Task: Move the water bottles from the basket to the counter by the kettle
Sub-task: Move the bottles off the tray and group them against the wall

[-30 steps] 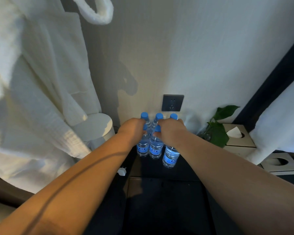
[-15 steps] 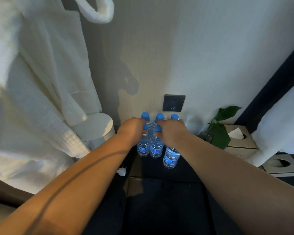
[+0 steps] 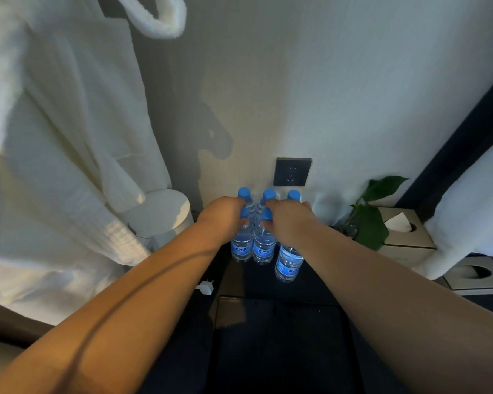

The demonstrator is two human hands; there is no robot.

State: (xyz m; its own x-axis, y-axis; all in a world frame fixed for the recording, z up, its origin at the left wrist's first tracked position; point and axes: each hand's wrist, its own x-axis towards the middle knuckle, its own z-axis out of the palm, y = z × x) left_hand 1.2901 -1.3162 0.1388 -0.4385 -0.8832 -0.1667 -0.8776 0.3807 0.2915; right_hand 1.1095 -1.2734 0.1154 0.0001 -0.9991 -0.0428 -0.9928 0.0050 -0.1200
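Several clear water bottles with blue caps and blue labels stand clustered on the dark counter (image 3: 268, 322) against the wall. My left hand (image 3: 224, 216) grips the necks of the left bottles (image 3: 242, 247). My right hand (image 3: 289, 220) grips the necks of the middle bottle (image 3: 264, 248) and the right bottle (image 3: 288, 264). The white kettle (image 3: 161, 214) stands just left of the bottles, partly behind a hanging robe. No basket is in view.
A white robe (image 3: 57, 143) hangs at the left. A wall socket (image 3: 292, 172) sits above the bottles, and a white plug (image 3: 205, 287) lies on the counter. A green plant (image 3: 370, 220) and tissue boxes (image 3: 404, 231) stand at the right.
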